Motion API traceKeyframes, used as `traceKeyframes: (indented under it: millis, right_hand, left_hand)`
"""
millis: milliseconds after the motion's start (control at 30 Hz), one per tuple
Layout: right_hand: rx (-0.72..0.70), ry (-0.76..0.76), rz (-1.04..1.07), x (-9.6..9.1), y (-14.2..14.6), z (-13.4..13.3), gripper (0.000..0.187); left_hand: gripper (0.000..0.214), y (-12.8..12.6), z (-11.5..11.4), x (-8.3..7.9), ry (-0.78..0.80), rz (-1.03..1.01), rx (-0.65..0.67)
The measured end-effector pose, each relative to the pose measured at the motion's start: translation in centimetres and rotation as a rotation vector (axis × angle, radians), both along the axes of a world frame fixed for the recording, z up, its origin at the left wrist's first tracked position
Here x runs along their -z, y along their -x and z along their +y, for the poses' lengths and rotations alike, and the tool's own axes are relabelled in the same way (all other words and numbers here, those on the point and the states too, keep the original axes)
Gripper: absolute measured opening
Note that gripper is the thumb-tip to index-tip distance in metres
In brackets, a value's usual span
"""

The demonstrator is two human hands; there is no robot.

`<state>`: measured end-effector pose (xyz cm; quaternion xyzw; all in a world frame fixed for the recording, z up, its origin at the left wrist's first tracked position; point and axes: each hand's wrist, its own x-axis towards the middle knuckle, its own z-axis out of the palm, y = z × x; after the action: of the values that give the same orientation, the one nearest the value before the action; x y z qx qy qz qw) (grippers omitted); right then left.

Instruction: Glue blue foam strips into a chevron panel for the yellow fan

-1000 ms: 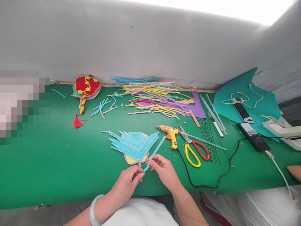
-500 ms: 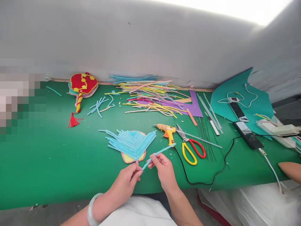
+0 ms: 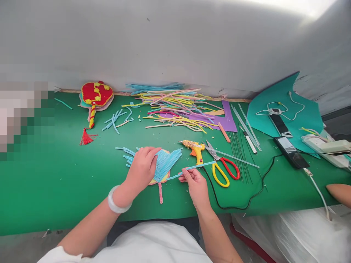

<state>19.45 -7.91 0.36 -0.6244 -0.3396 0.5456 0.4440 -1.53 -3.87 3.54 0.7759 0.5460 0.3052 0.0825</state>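
A blue pipe cleaner (image 3: 201, 165) is pinched between the thumb and fingers of my right hand (image 3: 195, 186), slanting up to the right past the glue gun's handle. My left hand (image 3: 141, 168) lies over a fan-shaped piece (image 3: 170, 162), its fingers stretched toward the upper right with no object visible in them. Blue pipe cleaners cover that piece in nested V rows, their loose ends sticking out at the left. My left hand hides much of its left half. Below it a short pink handle (image 3: 160, 193) points toward me.
Right of the piece lie a yellow glue gun (image 3: 196, 150) and scissors (image 3: 219, 159). Behind is a heap of coloured pipe cleaners (image 3: 175, 106). A red tasselled fan (image 3: 97, 94) sits back left. Phones (image 3: 292, 153), cables and a power strip (image 3: 326, 148) are at right.
My left hand has let go of the blue pipe cleaner and moved up and left over the fan-shaped piece. My right hand, still pinching the pipe cleaner, has shifted slightly right.
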Motion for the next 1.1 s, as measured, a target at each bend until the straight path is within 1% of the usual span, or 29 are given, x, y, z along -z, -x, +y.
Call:
traceKeyframes:
  millis: [100, 200, 267, 367, 467, 567, 733, 900, 1100]
  right_hand:
    - [-0.1, 0.021, 0.013, 0.2, 0.2, 0.7, 0.045]
    - [-0.161, 0.029, 0.034, 0.1, 0.6, 1.5, 0.048]
    - [-0.166, 0.03, 0.013, 0.0, 0.8, 2.0, 0.049]
    - [-0.17, 0.029, -0.014, -0.2, 1.1, 2.4, 0.047]
    - [-0.187, 0.028, -0.026, -0.3, 1.2, 2.6, 0.045]
    - [-0.192, 0.028, -0.04, -0.1, 1.3, 2.7, 0.044]
    - [-0.186, 0.02, -0.056, 0.2, 1.5, 2.7, 0.044]
    - [-0.169, 0.015, -0.073, 0.3, 2.0, 2.8, 0.044]
    - [-0.15, 0.015, -0.101, 0.5, 2.4, 2.9, 0.045]
  left_hand:
    - [0.03, 0.4, -2.9, 0.7, -0.051, -0.095, 0.01]
    - [0.032, 1.1, -5.5, 1.8, -0.043, -0.074, 0.029]
    - [0.034, 1.5, -6.8, 2.6, -0.041, -0.033, 0.033]
    - [0.035, 1.9, -7.9, 3.6, -0.039, 0.004, 0.038]
    - [0.035, 1.8, -8.3, 4.1, -0.046, 0.031, 0.059]
    - [0.036, 1.6, -8.5, 4.2, -0.054, 0.067, 0.106]
    - [0.036, 1.1, -8.7, 3.9, -0.075, 0.16, 0.172]
    - [0.034, 0.8, -8.6, 3.5, -0.06, 0.195, 0.221]
    - [0.038, 0.8, -8.4, 3.7, -0.041, 0.257, 0.21]
